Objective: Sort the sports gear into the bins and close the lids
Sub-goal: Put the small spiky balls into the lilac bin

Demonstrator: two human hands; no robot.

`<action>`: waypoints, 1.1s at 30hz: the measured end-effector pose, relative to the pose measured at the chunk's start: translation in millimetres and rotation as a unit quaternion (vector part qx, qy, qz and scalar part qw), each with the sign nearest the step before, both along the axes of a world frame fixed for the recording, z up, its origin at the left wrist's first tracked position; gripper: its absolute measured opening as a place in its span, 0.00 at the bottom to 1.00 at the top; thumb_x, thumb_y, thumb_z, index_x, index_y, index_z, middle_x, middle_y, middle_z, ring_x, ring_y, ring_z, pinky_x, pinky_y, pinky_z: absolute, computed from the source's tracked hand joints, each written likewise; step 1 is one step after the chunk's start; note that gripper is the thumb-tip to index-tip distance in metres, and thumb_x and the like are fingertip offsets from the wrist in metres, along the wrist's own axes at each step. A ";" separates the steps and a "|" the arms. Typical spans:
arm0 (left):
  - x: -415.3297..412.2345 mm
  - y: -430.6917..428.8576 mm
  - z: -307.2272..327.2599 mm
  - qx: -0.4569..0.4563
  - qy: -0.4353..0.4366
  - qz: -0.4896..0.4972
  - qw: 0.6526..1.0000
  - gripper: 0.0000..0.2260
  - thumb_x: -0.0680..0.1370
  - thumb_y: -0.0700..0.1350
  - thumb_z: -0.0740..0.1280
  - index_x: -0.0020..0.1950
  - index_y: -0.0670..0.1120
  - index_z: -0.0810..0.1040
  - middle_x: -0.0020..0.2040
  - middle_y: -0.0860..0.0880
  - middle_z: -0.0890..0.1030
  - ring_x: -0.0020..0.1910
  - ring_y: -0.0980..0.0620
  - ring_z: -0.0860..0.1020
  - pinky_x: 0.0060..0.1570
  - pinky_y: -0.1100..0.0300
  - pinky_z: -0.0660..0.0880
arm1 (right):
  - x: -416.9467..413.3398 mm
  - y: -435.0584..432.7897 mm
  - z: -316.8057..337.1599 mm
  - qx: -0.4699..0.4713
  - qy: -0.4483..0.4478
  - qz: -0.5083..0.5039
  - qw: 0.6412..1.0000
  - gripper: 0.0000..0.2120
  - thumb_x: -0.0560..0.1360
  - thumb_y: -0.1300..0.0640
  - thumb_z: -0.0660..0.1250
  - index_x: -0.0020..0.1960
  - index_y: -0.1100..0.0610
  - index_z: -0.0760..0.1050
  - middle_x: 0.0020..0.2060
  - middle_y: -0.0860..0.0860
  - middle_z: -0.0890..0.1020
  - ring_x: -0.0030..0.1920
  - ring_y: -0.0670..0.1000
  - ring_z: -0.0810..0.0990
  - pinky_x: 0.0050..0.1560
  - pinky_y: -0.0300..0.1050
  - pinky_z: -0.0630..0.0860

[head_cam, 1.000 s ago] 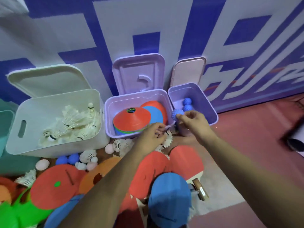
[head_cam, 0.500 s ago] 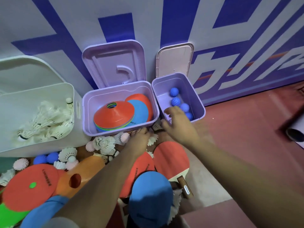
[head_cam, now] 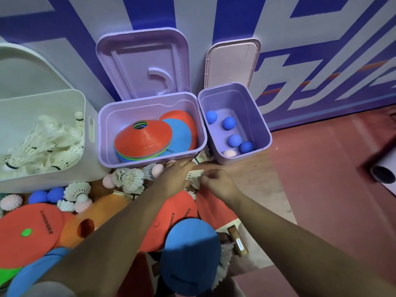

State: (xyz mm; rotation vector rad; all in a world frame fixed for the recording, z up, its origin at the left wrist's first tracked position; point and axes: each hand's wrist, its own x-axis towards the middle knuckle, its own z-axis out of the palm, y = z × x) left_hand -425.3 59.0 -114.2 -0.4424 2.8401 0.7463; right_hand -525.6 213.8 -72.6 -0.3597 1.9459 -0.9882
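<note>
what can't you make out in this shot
Head view:
- Left hand and right hand: fingertips hidden by their own backs; which grips the shuttlecock between them is unclear.
- White bin: cut off by left edge.
- Paddle: blade covered by blue cone and arms.
- Dark tube: blurred, cut by right edge.

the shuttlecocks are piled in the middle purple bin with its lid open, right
Not quite. The head view shows the shuttlecocks piled in the white bin on the left. The middle purple bin, with its lid open, holds a stack of disc cones instead.
</note>
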 end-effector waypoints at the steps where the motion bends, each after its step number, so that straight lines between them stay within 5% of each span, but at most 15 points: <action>1: 0.2 -1.3 0.6 0.023 0.021 0.003 1.000 0.25 0.73 0.47 0.73 0.68 0.49 0.73 0.62 0.51 0.75 0.63 0.50 0.72 0.66 0.53 0.66 | 1.7 -2.3 0.7 -0.030 -0.036 -0.043 0.998 0.08 0.74 0.59 0.68 0.45 0.64 0.80 0.39 0.52 0.82 0.42 0.48 0.78 0.51 0.46 0.76; 4: 5.5 -5.5 7.6 0.120 0.080 0.050 0.988 0.23 0.71 0.47 0.76 0.65 0.46 0.77 0.56 0.51 0.74 0.58 0.55 0.72 0.64 0.58 0.68 | 4.4 -4.5 7.7 -0.103 -0.099 -0.121 0.982 0.07 0.76 0.65 0.65 0.49 0.67 0.81 0.42 0.58 0.84 0.45 0.51 0.81 0.53 0.48 0.77; 8: 20.7 -2.4 29.5 0.181 0.092 0.127 0.971 0.21 0.71 0.48 0.76 0.61 0.51 0.74 0.58 0.55 0.77 0.59 0.58 0.75 0.60 0.57 0.72 | 2.5 -3.7 18.5 -0.161 -0.074 -0.132 0.975 0.10 0.76 0.65 0.62 0.50 0.64 0.81 0.48 0.60 0.85 0.49 0.53 0.82 0.55 0.47 0.78; 11: 36.3 1.6 42.6 0.208 0.092 0.197 0.954 0.19 0.72 0.50 0.75 0.57 0.55 0.69 0.55 0.57 0.79 0.57 0.60 0.77 0.55 0.58 0.73 | -2.2 -3.5 12.5 -0.092 0.146 -0.020 0.985 0.13 0.75 0.63 0.62 0.56 0.60 0.79 0.50 0.54 0.83 0.50 0.50 0.81 0.52 0.42 0.75; 14: 49.6 4.4 50.0 0.241 0.114 0.257 0.929 0.19 0.72 0.46 0.75 0.56 0.52 0.68 0.52 0.55 0.80 0.54 0.62 0.78 0.54 0.62 0.73 | -6.2 -15.7 1.5 -0.022 0.303 0.113 0.946 0.23 0.73 0.62 0.63 0.68 0.59 0.70 0.62 0.55 0.76 0.61 0.54 0.76 0.61 0.47 0.73; 18: 67.7 6.7 49.9 0.274 0.119 0.285 0.911 0.18 0.73 0.39 0.75 0.55 0.48 0.69 0.51 0.56 0.80 0.51 0.67 0.78 0.52 0.73 0.70 | -6.1 -40.1 -14.4 0.072 0.244 0.128 0.959 0.29 0.70 0.62 0.62 0.71 0.61 0.62 0.66 0.61 0.71 0.64 0.62 0.73 0.62 0.56 0.73; 23: 89.8 0.1 45.3 0.270 0.122 0.311 0.903 0.20 0.71 0.43 0.76 0.56 0.52 0.70 0.53 0.57 0.81 0.56 0.60 0.79 0.60 0.63 0.72 | -3.3 -44.4 -30.1 0.063 0.254 0.106 0.959 0.16 0.71 0.67 0.61 0.59 0.64 0.67 0.54 0.64 0.78 0.54 0.65 0.78 0.51 0.54 0.75; 26: 96.7 -0.4 50.9 0.262 0.129 0.325 0.900 0.20 0.71 0.42 0.77 0.55 0.54 0.70 0.52 0.63 0.80 0.55 0.62 0.79 0.58 0.66 0.73 | 0.8 -35.4 -33.3 0.052 0.252 0.047 0.965 0.09 0.75 0.65 0.63 0.55 0.63 0.71 0.48 0.63 0.82 0.48 0.64 0.81 0.46 0.53 0.75; 30: 100.8 3.4 63.1 0.253 0.143 0.344 0.893 0.18 0.71 0.43 0.76 0.55 0.51 0.71 0.52 0.62 0.80 0.53 0.67 0.78 0.53 0.73 0.70 | 1.2 -24.3 -30.8 0.040 0.266 0.039 0.962 0.08 0.74 0.59 0.68 0.52 0.58 0.78 0.46 0.58 0.82 0.52 0.57 0.79 0.50 0.45 0.74; 33: 106.9 5.5 66.7 0.246 0.146 0.343 0.895 0.18 0.71 0.46 0.76 0.53 0.55 0.70 0.51 0.59 0.81 0.54 0.61 0.79 0.57 0.64 0.74 | 3.9 -28.0 -27.3 0.037 0.197 0.103 0.974 0.15 0.74 0.55 0.69 0.60 0.53 0.78 0.52 0.56 0.81 0.57 0.52 0.77 0.59 0.41 0.72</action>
